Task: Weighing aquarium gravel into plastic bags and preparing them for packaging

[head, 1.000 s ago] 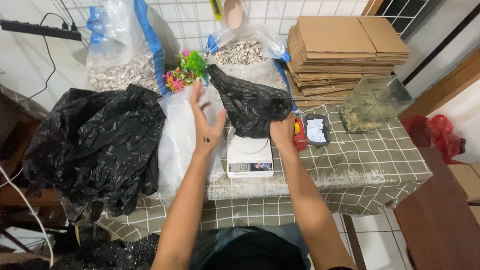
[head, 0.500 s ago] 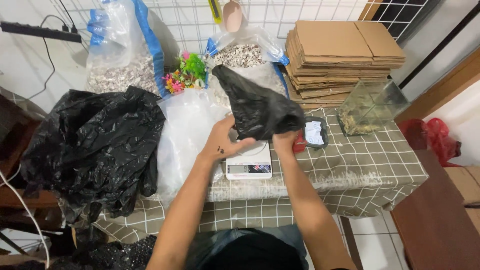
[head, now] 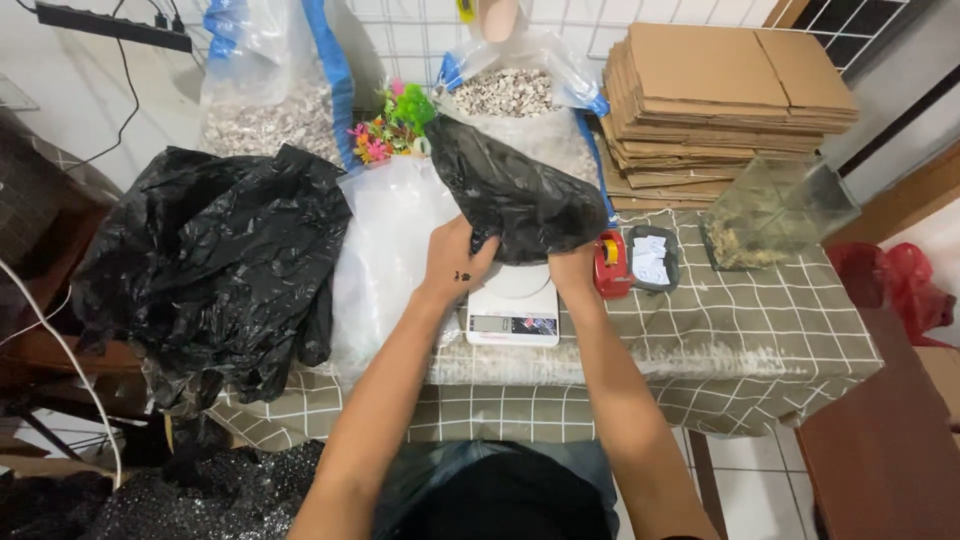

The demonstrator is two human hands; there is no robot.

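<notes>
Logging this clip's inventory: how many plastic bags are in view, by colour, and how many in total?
Black bags: 2, the small one both hands hold, plus the big pile.
Clear bags: 3, two of pebbles, one flat.
Red bags: 1.
Total: 6

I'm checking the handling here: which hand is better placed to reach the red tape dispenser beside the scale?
The right hand. It grips the black bag next to the red tape dispenser; the left hand sits across the scale.
</notes>
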